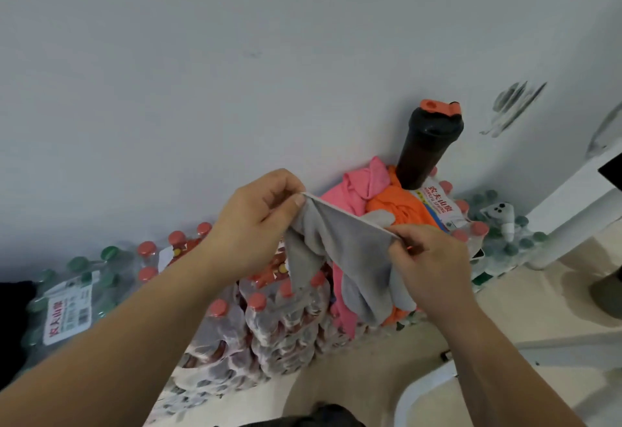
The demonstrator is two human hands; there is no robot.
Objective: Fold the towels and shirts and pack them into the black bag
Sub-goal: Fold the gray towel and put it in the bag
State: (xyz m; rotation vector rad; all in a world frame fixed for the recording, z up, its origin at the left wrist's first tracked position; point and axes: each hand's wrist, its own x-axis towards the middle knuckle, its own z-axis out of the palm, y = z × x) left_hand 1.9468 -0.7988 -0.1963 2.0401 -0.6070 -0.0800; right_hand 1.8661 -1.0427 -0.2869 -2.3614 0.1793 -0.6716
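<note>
**Grey towel stretched between both your hands**

At the far left edge of the frame sits a dark shape [13,308], cut off too much to tell what it is. Just right of it lies a shrink-wrapped pack of green-capped bottles [67,298], against the wall [235,56].

Your left hand [255,221], at centre left, has its thumb and curled fingers pinched on the upper corner of the grey towel [340,251]. Below it stand stacked packs of red-capped bottles [269,308].

The towel's top edge runs taut from that corner, sloping down to the right. The rest of the cloth hangs in loose folds in front of the packs.

Behind the towel, on top of the packs, lie a crumpled pink cloth [343,201] and an orange cloth [400,207], touching each other.

Your right hand [427,258], right of centre, pinches the towel's other top corner with its fingers curled in.

Above that hand a black shaker bottle [427,147] with an orange lid stands on the pile, against the wall. At the far right is a white furniture leg [568,224].
</note>
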